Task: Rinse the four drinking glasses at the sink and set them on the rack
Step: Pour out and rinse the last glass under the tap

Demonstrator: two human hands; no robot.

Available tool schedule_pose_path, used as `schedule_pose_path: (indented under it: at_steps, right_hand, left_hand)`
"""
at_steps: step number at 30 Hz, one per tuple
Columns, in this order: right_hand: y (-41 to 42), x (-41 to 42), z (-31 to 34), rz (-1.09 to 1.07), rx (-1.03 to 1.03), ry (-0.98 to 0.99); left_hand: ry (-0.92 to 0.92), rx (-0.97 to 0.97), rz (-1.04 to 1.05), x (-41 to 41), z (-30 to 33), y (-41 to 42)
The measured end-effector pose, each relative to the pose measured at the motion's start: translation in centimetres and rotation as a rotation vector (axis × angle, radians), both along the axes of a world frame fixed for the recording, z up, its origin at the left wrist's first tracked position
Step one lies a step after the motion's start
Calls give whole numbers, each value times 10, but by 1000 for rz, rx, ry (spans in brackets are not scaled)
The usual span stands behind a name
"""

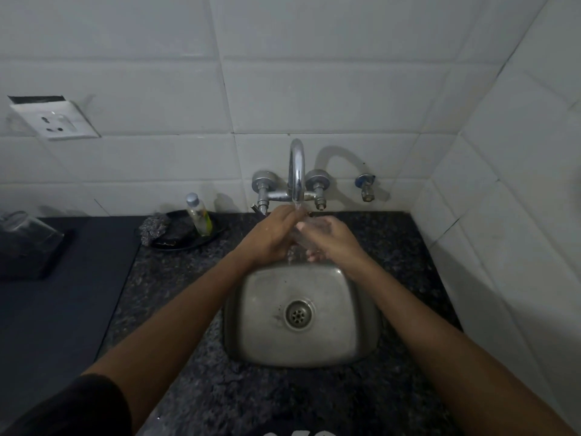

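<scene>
A clear drinking glass (298, 243) is held under the spout of the chrome tap (297, 171), above the far edge of the steel sink (267, 309). Water runs from the spout onto it. My left hand (272, 234) grips the glass from the left, fingers curled over its top. My right hand (330, 239) wraps around its right side, thumb and fingers curled on the glass. The glass is mostly hidden between the two hands. More clear glassware (22, 228) stands on a dark rack (31, 256) at the far left, blurred.
A black dish (182, 243) behind the sink's left holds a steel scourer (154, 229) and a small bottle (199, 215). Speckled dark counter (176, 278) surrounds the sink. A wall socket (55, 121) sits upper left; a spare valve (366, 187) is right of the tap. Tiled walls close in behind and right.
</scene>
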State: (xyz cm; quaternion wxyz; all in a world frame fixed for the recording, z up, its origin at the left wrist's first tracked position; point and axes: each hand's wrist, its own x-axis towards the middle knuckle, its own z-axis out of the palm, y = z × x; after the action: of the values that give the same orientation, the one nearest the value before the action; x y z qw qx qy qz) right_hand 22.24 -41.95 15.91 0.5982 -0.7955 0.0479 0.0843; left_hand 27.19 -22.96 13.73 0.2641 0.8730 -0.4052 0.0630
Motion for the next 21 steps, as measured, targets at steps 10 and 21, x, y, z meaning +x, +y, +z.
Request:
schedule_pose_path:
  at_steps: [10, 21]
  right_hand:
    - [2, 7, -7, -29, -40, -74]
    - [-3, 10, 2, 32, -173, -177]
  left_hand:
    - [-27, -46, 43, 4, 6, 1]
    - [-18, -21, 25, 4, 9, -3]
